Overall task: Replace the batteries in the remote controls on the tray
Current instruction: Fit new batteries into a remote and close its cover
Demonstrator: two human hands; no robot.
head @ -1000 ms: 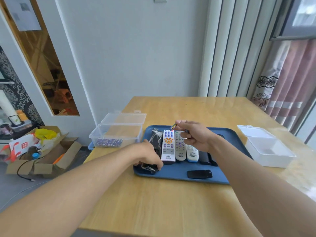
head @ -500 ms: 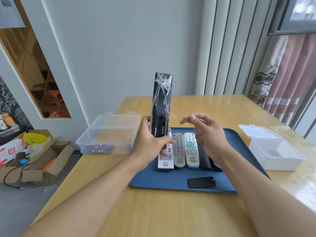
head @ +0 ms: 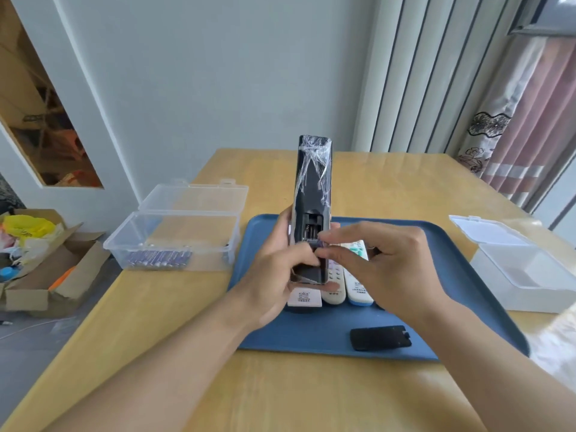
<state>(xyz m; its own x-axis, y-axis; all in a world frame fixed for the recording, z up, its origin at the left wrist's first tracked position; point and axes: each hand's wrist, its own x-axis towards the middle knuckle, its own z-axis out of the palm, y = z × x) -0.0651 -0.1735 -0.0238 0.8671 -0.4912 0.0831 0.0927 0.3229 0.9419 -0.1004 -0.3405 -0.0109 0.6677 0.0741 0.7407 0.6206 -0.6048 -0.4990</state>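
bare tabletop [head: 280, 394] in front, tray [head: 311, 338] crowded with remotes [head: 333, 285], boxes [head: 174, 241] flanking

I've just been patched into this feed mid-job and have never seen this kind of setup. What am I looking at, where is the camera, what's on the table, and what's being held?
There is no machine here: a person works with two bare hands, filmed by a single wide-angle camera on their head, looking forward and down.

On the wooden table sits a blue tray with several light-coloured remotes lying side by side and a loose black battery cover. To the left is a clear open box with purple batteries in it; to the right, an open white box.

The left hand holds a black remote upright, its back facing the camera and its battery compartment open. The right hand pinches something small at that compartment, probably a battery, though the fingers hide most of it.
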